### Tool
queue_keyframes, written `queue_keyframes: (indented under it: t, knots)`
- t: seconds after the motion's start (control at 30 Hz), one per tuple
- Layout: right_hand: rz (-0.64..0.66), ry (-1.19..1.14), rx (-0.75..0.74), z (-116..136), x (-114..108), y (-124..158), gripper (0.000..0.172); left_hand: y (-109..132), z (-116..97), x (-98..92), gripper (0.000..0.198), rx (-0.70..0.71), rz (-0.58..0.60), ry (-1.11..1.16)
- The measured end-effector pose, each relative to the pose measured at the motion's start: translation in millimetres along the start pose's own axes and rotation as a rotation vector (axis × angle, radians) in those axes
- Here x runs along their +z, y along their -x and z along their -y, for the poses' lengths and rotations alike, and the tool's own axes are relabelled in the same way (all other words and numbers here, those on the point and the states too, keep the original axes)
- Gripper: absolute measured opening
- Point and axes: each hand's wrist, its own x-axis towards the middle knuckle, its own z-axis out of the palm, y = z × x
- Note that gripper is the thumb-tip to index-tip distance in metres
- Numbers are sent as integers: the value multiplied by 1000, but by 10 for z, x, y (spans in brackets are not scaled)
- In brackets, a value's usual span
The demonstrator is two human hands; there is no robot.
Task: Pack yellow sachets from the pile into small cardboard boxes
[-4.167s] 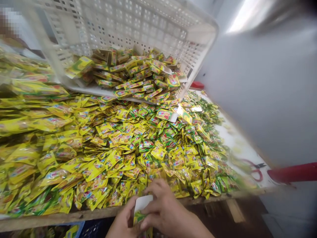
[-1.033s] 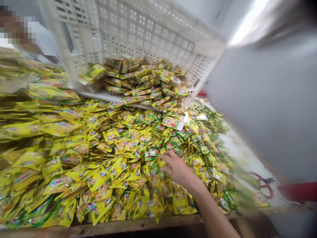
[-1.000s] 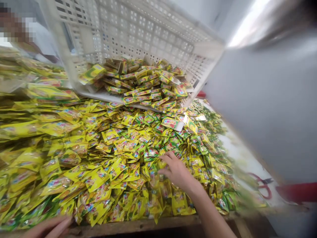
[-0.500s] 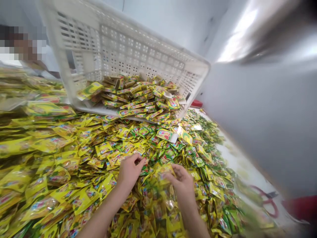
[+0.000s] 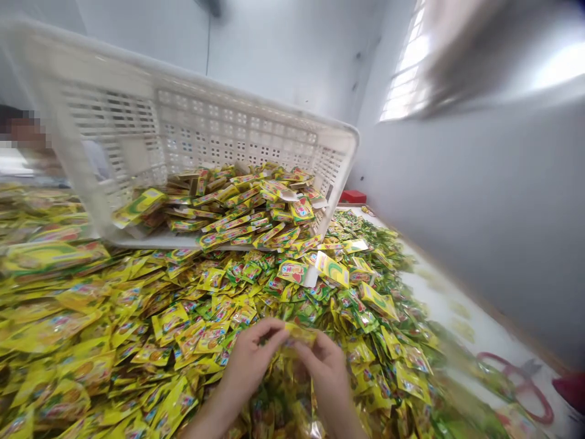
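Between my two hands, low in the middle of the view, is a small yellow packet (image 5: 299,335). My left hand (image 5: 256,353) pinches its left end between thumb and fingers. The fingers of my right hand (image 5: 325,361) are closed on its right side. Both hands are over a big heap of yellow and green packets (image 5: 150,356). Past them, a white plastic crate (image 5: 205,88) lies tipped with its opening toward me, holding many small flat boxes (image 5: 237,207). A few boxes (image 5: 332,269) rest on the heap in front of the crate.
Red-handled scissors (image 5: 525,384) lie on the white table surface (image 5: 439,286) at the right, beside a grey wall (image 5: 466,201). Behind the table's far end is a red object (image 5: 353,196). Part of a person (image 5: 31,143) shows at the far left.
My left hand has come across to the packet in my right hand, and both now hold it. The view has shifted, so the crate appears lower and farther left.
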Motion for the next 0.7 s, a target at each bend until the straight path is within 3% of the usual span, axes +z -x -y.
queue_keyframes:
  t: [0.1, 0.17, 0.23, 0.33, 0.43, 0.57, 0.7]
  knots:
    - [-135, 15, -52, 77, -226, 19, 30, -552, 13, 12, 34, 318, -16, -505]
    - [-147, 37, -45, 90, -320, 53, 34, -904, 30, 44, 55, 366, -30, -625]
    - [-122, 64, -23, 85, -369, 108, 32, -1147, 26, 74, 63, 372, -17, -674]
    - [-104, 100, -24, 105, -403, 197, 28, -1208, -50, 55, 56, 387, -19, -731]
    - [-145, 90, -76, 218, -410, 250, 25, -921, -172, -60, 52, 404, -50, -755]
    - [-193, 134, -203, 409, -289, 288, 18, -190, -267, -163, 52, 253, -8, -757]
    - [-44, 454, -386, 387, -78, 364, 4, 548, -195, -62, 59, 61, 24, -684]
